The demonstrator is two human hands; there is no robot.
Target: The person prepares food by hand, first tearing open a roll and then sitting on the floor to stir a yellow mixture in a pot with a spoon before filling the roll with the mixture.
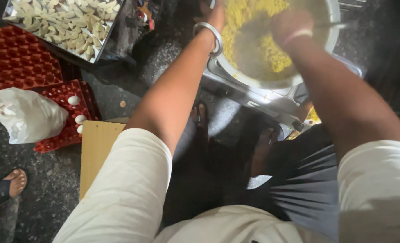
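Observation:
A large round metal pan (332,31) at the top holds yellow crumbly food (272,51) piled around a bare patch in its middle. My left hand (215,15), with a metal bangle on the wrist, rests at the pan's left rim, its fingers cut off by the frame edge. My right hand (292,22), with a pale band on the wrist, is closed over the pan on a thin metal handle (339,25) that runs to the right. What is at the handle's end is hidden.
A metal tray of pale cut pieces (60,22) stands top left. Red egg trays (20,56) lie on the dark floor, one with three white eggs (74,100), beside a white plastic bag (24,114). A wooden board (96,144) and another person's sandalled foot (6,186) are left.

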